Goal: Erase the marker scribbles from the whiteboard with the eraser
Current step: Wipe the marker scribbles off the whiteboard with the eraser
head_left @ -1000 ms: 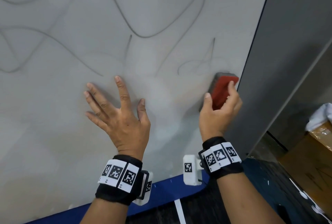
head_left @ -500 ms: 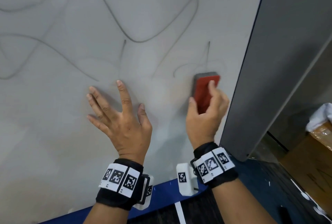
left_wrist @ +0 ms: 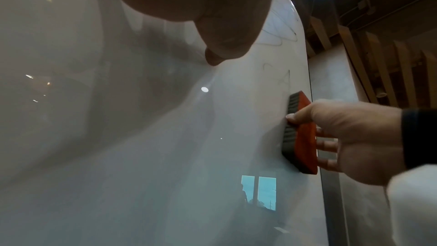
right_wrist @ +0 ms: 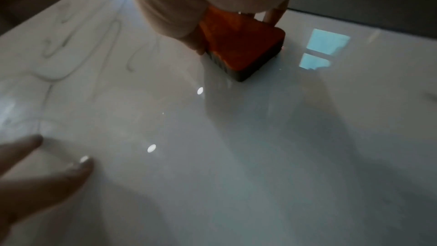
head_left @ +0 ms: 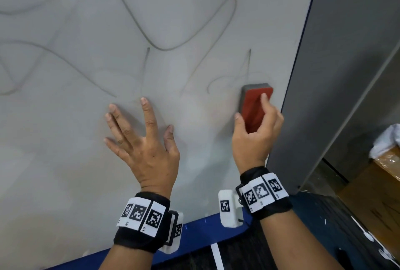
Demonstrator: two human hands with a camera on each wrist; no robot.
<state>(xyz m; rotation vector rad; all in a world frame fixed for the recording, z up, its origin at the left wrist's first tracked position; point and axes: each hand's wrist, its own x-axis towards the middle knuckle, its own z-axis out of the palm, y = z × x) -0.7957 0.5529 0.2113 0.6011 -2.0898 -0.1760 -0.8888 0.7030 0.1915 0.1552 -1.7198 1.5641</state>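
Note:
The whiteboard [head_left: 65, 161] fills most of the head view, with faint grey marker scribbles [head_left: 164, 47] looping over its upper half. My right hand [head_left: 257, 131] grips a red-backed eraser [head_left: 254, 105] with a grey felt pad, pressed flat to the board just below a small scribble [head_left: 229, 79] near the board's right edge. The eraser [left_wrist: 300, 134] shows edge-on in the left wrist view, and its red back [right_wrist: 238, 44] shows in the right wrist view. My left hand [head_left: 140, 137] lies flat on the board with fingers spread, left of the eraser.
A dark grey panel [head_left: 346, 53] stands right of the board's edge. A blue strip [head_left: 194, 233] runs under the board's lower edge. A cardboard box [head_left: 378, 194] with white cloth on it sits at the far right on a dark floor.
The eraser slid left from the board's right edge, then came back partway to the right. The left hand stayed flat in place.

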